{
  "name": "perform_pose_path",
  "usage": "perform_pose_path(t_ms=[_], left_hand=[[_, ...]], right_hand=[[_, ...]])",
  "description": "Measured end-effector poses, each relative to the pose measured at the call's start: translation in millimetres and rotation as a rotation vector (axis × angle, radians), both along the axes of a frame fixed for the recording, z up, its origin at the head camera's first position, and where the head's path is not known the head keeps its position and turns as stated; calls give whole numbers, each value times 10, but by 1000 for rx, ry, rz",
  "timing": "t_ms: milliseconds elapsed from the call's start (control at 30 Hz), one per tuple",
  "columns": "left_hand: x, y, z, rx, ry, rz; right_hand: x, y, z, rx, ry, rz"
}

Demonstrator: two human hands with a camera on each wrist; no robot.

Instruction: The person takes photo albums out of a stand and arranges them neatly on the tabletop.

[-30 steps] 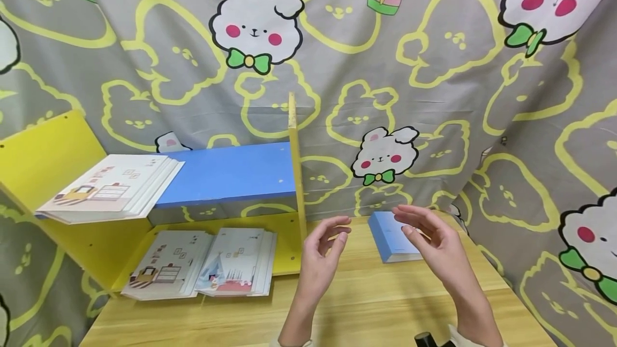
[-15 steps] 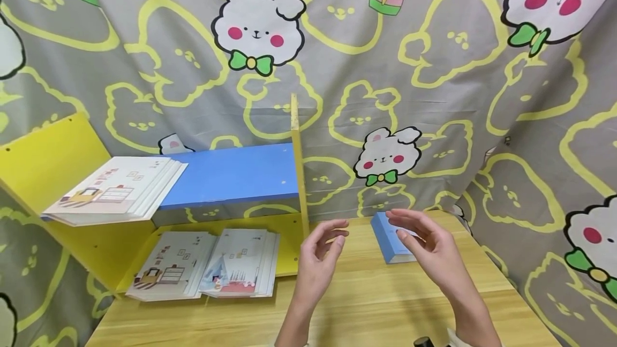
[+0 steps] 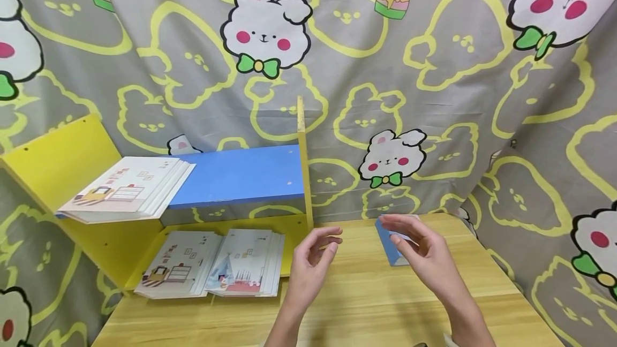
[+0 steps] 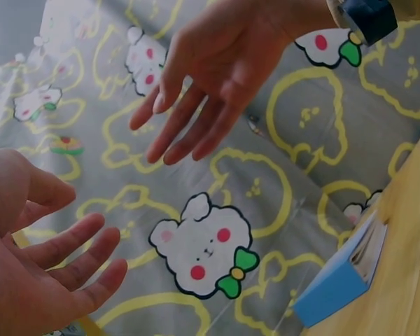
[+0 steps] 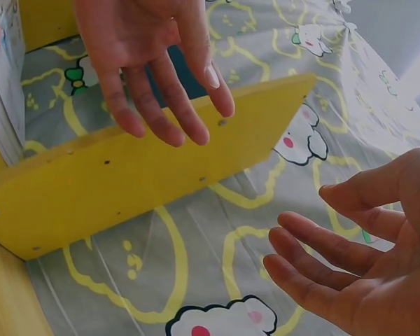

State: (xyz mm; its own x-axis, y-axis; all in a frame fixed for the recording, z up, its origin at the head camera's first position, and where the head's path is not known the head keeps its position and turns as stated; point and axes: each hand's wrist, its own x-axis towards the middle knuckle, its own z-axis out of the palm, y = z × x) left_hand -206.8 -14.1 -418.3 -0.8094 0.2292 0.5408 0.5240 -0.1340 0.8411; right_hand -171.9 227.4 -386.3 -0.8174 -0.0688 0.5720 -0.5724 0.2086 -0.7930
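My left hand [image 3: 308,266] and right hand [image 3: 426,253] hover apart and empty, fingers loosely bent, while the blue book [image 3: 387,242] lies on the table [image 3: 356,299] beyond my nearer right, its long axis seemingly running away from me, though that hand partly hides it.

One left hand [image 3: 308,266] and one right hand [image 3: 426,250] give two hands in total. Blue binder [image 3: 387,242]: quantity one. Book stacks: quantity three, comprising one upper stack [image 3: 127,189], one lower-left stack [image 3: 175,266] and one lower-right stack [image 3: 246,264] (volumes per stack cannot be counted reliably). Shelving unit [image 3: 67,159]: quantity one, with two yellow side panels [image 3: 305,170] and one blue shelf board [image 3: 241,173]. Table [image 3: 352,304]: quantity one. Cake-slice prints [image 3: 392,1], head view: quantity two.
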Motion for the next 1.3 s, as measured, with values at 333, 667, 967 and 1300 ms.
perform_pose_path(t_ms=[333,667,967,1300], left_hand=[[11,-103,-3,-9,-12,-4],[0,-251,-65,-42,17,28],[-7,-336,-96,-54,56,44],[11,-479,-158,-67,34,32]], right_hand=[[-1,-154,-27,-3,-9,22],[-12,-262,-79,15,-16,53],[-21,-421,-122,40,-30,114],[1,-599,-191,35,-4,154]])
